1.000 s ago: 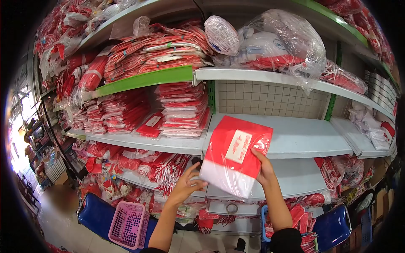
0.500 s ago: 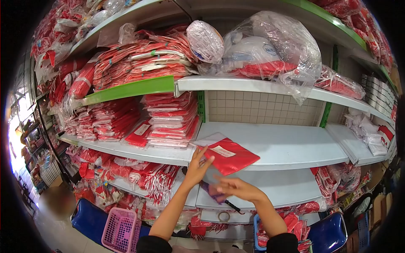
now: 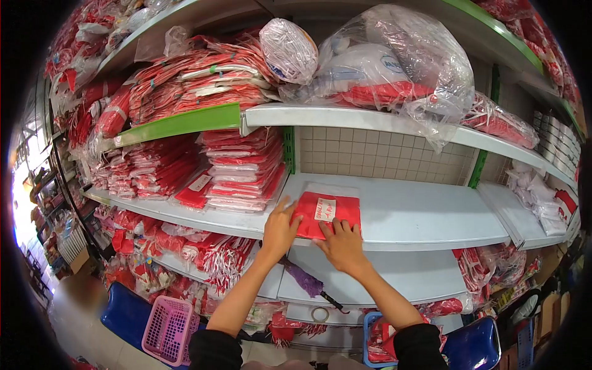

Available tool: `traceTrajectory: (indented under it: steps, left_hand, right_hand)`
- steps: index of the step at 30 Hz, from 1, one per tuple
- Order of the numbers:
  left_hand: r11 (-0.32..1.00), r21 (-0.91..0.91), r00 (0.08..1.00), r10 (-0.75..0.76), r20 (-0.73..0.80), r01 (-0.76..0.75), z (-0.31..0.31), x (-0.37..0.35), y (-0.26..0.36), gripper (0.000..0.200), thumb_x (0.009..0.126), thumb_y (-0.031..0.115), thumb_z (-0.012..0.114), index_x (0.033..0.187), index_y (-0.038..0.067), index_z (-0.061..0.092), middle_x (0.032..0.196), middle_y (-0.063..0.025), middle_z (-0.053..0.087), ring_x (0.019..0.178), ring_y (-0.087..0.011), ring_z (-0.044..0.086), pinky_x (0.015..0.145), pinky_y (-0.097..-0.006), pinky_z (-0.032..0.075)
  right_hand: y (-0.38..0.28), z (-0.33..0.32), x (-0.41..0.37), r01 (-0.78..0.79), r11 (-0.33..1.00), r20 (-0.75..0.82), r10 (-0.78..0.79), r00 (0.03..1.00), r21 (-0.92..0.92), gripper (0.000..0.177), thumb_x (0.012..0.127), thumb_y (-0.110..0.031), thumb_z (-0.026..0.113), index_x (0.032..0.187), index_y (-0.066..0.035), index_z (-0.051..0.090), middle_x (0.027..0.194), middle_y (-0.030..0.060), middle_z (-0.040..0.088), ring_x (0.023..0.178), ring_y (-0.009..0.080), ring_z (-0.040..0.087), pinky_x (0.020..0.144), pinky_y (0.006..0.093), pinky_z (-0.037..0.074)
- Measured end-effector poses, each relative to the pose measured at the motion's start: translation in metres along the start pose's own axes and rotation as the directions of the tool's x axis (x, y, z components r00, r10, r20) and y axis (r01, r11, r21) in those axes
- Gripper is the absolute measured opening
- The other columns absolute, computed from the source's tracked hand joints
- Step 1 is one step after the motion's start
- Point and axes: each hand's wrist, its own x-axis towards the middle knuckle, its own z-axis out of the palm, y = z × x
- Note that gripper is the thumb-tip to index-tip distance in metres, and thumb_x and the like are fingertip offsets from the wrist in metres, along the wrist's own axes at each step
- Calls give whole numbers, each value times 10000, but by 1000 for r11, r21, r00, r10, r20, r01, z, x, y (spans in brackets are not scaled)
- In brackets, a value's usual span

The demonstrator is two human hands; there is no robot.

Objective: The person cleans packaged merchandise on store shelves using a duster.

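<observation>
A flat red cloth packet (image 3: 309, 223) in clear plastic lies on the middle white shelf (image 3: 425, 213), near its front edge. It bears a white handwritten label (image 3: 325, 209). My left hand (image 3: 280, 231) is at the packet's left edge, fingers apart. Over the packet's front right part, my right hand (image 3: 345, 248) rests with its fingers spread and fingertips on the red surface. Neither hand is closed around it. To the left, a tall stack of similar red packets (image 3: 243, 169) stands on the same shelf.
Bagged goods (image 3: 382, 68) sit on the shelf above. Below hang a purple folded umbrella (image 3: 303, 279) and a roll of tape (image 3: 320, 314) lies lower. A pink basket (image 3: 168, 330) and a blue basket (image 3: 370, 345) stand below, beside blue stools (image 3: 126, 314).
The red packet has turned from a slanted position to lie nearly square with the shelf edge. My right hand has risen from below the shelf onto the packet.
</observation>
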Motion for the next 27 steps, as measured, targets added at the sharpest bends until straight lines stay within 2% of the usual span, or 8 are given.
traceTrajectory:
  steps: [3, 6, 7, 11, 14, 21, 24, 27]
  left_hand:
    - [988, -155, 975, 15, 222, 20, 3, -11, 12, 421, 870, 248, 535, 1189, -26, 533, 1253, -236, 485, 1117, -370, 503, 955, -397, 391]
    - [994, -21, 967, 111, 229, -109, 18, -20, 0, 430, 900, 257, 492, 1176, -72, 522, 1235, -248, 496, 1187, -354, 447, 1026, -387, 315]
    - [992, 22, 961, 114, 251, -124, 15, -20, 2, 476, 933, 293, 415, 1185, -102, 496, 1253, -253, 478, 1217, -347, 418, 1052, -384, 272]
    - [996, 14, 929, 80, 360, -91, 19, 2, -15, 544, 950, 369, 338, 1219, -85, 473, 1275, -255, 457, 1250, -346, 380, 1068, -414, 244]
    - [997, -17, 920, 82, 384, -81, 28, 15, -31, 593, 953, 405, 299, 1232, -94, 454, 1299, -259, 429, 1256, -353, 368, 1076, -403, 230]
    - [996, 11, 928, 81, 364, -91, 31, 10, -35, 691, 929, 500, 298, 1272, -88, 411, 1349, -248, 375, 1308, -323, 299, 1095, -385, 191]
    - [997, 4, 928, 72, 364, -78, 27, 10, -33, 723, 915, 532, 312, 1284, -83, 400, 1358, -244, 366, 1313, -317, 292, 1098, -385, 181]
    - [996, 0, 931, 79, 356, -84, 27, 9, -32, 744, 907, 553, 311, 1296, -77, 387, 1368, -235, 357, 1317, -311, 288, 1101, -391, 168]
  right_hand:
    - [-8, 1, 9, -47, 999, 60, 48, 997, -19, 582, 890, -520, 384, 1293, -106, 452, 1266, 241, 444, 1212, 392, 374, 923, 474, 324]
    - [7, 14, 21, -9, 1000, 130, 8, 992, 8, 656, 885, -566, 342, 1365, -120, 356, 1339, 262, 360, 1281, 423, 278, 1004, 508, 249]
    - [11, 18, 25, -9, 999, 171, 2, 985, 38, 680, 884, -583, 322, 1387, -126, 318, 1370, 265, 319, 1305, 425, 236, 1031, 521, 207]
    - [18, 21, 53, -66, 992, 344, 26, 939, 104, 715, 883, -616, 242, 1428, -152, 224, 1427, 264, 224, 1343, 427, 151, 1073, 531, 135]
    - [20, 29, 73, -81, 994, 366, 46, 930, 80, 709, 883, -617, 222, 1431, -168, 214, 1435, 257, 210, 1342, 428, 153, 1072, 529, 136]
    - [19, 40, 74, -93, 995, 314, 77, 946, 37, 666, 897, -567, 241, 1429, -168, 215, 1436, 256, 205, 1334, 427, 178, 1076, 530, 140]
    - [17, 42, 68, -102, 994, 235, 87, 968, 50, 633, 906, -544, 232, 1409, -162, 277, 1419, 260, 242, 1327, 428, 194, 1074, 530, 148]
    - [15, 41, 62, -104, 988, 115, 91, 989, 111, 572, 909, -454, 339, 1374, -121, 346, 1394, 266, 285, 1324, 411, 215, 1079, 515, 152]
